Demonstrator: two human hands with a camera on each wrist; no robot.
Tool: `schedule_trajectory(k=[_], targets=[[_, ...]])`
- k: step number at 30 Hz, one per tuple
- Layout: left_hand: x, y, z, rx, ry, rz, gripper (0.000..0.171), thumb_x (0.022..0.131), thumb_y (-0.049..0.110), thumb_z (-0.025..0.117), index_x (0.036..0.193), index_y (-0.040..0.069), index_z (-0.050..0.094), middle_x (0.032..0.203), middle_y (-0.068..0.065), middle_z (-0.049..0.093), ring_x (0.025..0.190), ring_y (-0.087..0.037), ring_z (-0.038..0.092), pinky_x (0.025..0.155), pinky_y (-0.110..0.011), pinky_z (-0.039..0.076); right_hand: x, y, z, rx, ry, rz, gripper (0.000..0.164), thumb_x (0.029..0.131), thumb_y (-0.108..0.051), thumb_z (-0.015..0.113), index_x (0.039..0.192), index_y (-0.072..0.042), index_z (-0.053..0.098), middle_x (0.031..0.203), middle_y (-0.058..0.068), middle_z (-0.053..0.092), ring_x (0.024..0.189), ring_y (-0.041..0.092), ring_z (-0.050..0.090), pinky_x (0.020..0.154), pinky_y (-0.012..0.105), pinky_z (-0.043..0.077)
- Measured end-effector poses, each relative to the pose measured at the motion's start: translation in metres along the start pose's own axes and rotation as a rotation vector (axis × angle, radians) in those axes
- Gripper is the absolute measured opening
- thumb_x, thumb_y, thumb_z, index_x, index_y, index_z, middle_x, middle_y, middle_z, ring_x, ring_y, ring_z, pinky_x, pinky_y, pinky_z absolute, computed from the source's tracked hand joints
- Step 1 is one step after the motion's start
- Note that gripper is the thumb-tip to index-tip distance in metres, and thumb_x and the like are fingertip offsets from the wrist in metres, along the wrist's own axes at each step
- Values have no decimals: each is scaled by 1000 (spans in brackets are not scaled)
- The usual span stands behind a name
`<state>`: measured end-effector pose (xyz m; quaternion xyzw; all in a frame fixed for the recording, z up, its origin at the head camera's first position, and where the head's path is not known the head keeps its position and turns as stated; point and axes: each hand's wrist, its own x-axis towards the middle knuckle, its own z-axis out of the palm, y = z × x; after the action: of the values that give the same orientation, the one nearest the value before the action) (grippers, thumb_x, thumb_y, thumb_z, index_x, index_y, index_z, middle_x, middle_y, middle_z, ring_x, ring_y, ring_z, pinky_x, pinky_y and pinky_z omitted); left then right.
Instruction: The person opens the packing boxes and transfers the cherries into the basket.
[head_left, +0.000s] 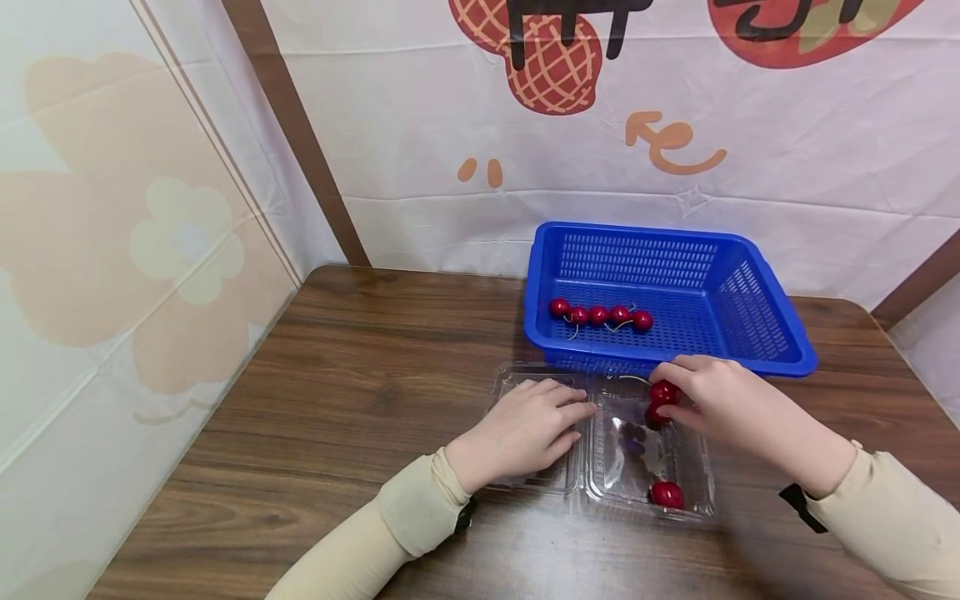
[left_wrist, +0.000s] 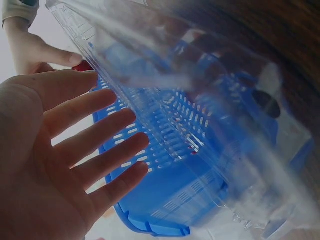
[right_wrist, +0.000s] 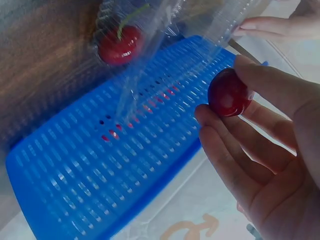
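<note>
My right hand (head_left: 723, 400) pinches a dark red cherry (right_wrist: 230, 92) between thumb and fingertips above the right half of a clear plastic clamshell box (head_left: 611, 479). Two cherries (head_left: 663, 393) show at these fingers in the head view; only one shows there in the right wrist view. Another cherry (head_left: 667, 495), with a green stem, lies in the near right corner of that half. My left hand (head_left: 521, 429) is over the box's left half, its fingers spread and fairly straight, fingertips right at the middle fold. Nothing is in its grasp in the left wrist view (left_wrist: 95, 130).
Behind the box stands a blue plastic basket (head_left: 671, 358) with slotted walls, its front rim close to the box. Several cherries (head_left: 597, 316) lie in a row on its floor. The brown wooden table (head_left: 337, 375) ends at a printed cloth backdrop (head_left: 420, 225).
</note>
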<state>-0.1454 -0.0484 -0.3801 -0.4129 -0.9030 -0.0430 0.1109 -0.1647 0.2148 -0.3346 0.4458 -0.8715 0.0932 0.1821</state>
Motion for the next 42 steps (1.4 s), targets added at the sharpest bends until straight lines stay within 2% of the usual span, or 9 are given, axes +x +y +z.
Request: schedule_trajectory(k=[2, 5, 16, 27, 30, 32, 35, 37, 42], targets=[[0, 0, 0, 1, -1, 0, 37, 92, 31, 58, 127, 22, 61, 129, 2, 60, 119, -16, 54, 98, -34, 44, 0, 0, -3, -1, 6, 0, 40, 88, -50, 56, 90, -12, 66, 76, -4, 62, 62, 7, 61, 55, 22, 52], [0, 0, 0, 2, 1, 1, 37, 92, 31, 58, 127, 22, 61, 129, 2, 60, 119, -16, 54, 98, -34, 44, 1, 1, -7, 3, 20, -4, 60, 91, -58, 28, 90, -12, 66, 76, -4, 62, 61, 8, 61, 54, 24, 52], [0, 0, 0, 10, 6, 4, 36, 92, 31, 58, 127, 22, 61, 128, 2, 60, 118, -16, 55, 98, -33, 44, 6, 3, -19, -18, 53, -29, 59, 93, -58, 28, 89, -13, 66, 75, -5, 61, 60, 8, 59, 51, 24, 50], [-1, 0, 0, -4, 12, 8, 35, 92, 29, 58, 126, 22, 62, 128, 2, 61, 118, -15, 55, 97, -34, 45, 12, 19, -27, -15, 55, -22, 62, 91, -60, 28, 90, -12, 66, 77, -3, 65, 61, 7, 59, 50, 23, 49], [-1, 0, 0, -6, 15, 9, 36, 91, 29, 58, 126, 21, 62, 128, 2, 61, 118, -16, 55, 97, -34, 45, 14, 26, -27, -16, 66, -28, 56, 91, -59, 36, 89, -12, 66, 77, -3, 65, 61, 8, 59, 49, 24, 49], [-1, 0, 1, -6, 16, 8, 36, 91, 29, 58, 126, 21, 62, 128, 2, 61, 118, -16, 55, 97, -34, 45, 15, 30, -28, -23, 69, -34, 40, 87, -50, 59, 89, -11, 66, 78, -1, 66, 61, 9, 60, 49, 25, 49], [-1, 0, 1, -7, 19, 8, 35, 91, 29, 59, 126, 21, 62, 127, 2, 61, 117, -16, 55, 96, -34, 45, 19, 35, -28, -40, 62, -27, 29, 70, -26, 83, 88, -11, 66, 78, 0, 67, 61, 10, 60, 49, 26, 49], [-1, 0, 1, -10, 20, 8, 36, 91, 28, 59, 126, 21, 62, 127, 2, 61, 117, -16, 55, 96, -34, 45, 21, 38, -29, -47, 51, -12, 34, 61, -14, 87, 87, -10, 66, 77, 0, 67, 61, 10, 60, 49, 25, 49], [0, -1, 1, -14, 19, 9, 36, 91, 28, 60, 126, 21, 62, 128, 2, 61, 118, -16, 55, 97, -34, 45, 26, 46, -30, -56, 12, 46, 31, 64, -15, 86, 87, -10, 66, 76, 0, 66, 63, 12, 60, 50, 26, 50]])
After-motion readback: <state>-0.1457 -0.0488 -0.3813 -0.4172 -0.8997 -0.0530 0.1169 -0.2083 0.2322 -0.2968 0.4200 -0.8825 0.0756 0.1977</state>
